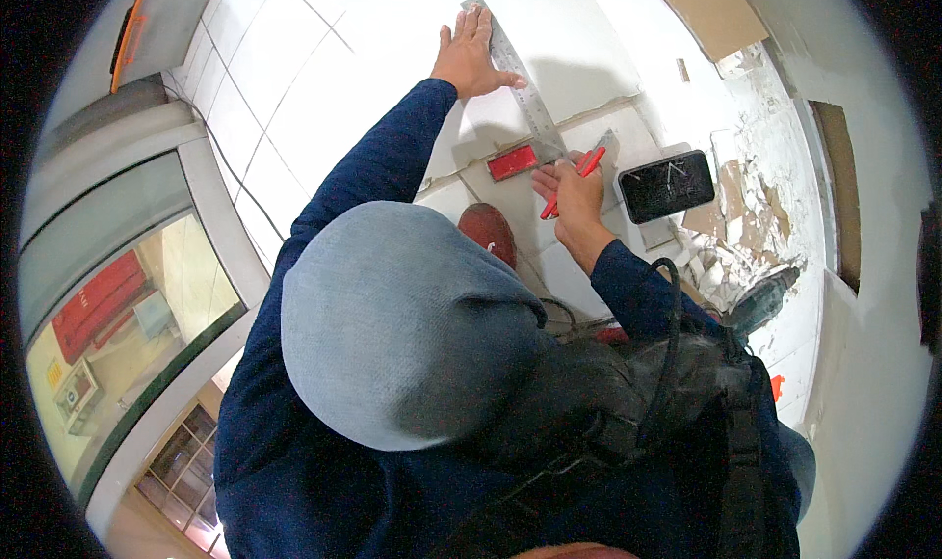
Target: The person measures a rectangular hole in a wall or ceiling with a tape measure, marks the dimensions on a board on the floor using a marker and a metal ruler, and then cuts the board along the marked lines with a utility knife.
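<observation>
My left hand (469, 60) lies with its fingers spread over the far end of a steel square (530, 103). The square's long blade rests on a white board (579, 58), and its red stock (512, 162) is at the near end. My right hand (577, 198) is closed around a slim red tool (589, 161), perhaps a marker or knife. A grey pointed piece (608, 145) shows just beyond it; I cannot tell whether it belongs to the tool. Right of this hand sits a black rectangular tray (667, 188) with several thin light pieces on it.
Broken white plaster-like scraps (736, 225) lie along the right wall. A grey-green power tool (765, 299) is beside them. My red shoe (488, 233) is near the board's edge. A dark cable (231, 166) runs over the tiles on the left, past a framed glass panel (128, 294).
</observation>
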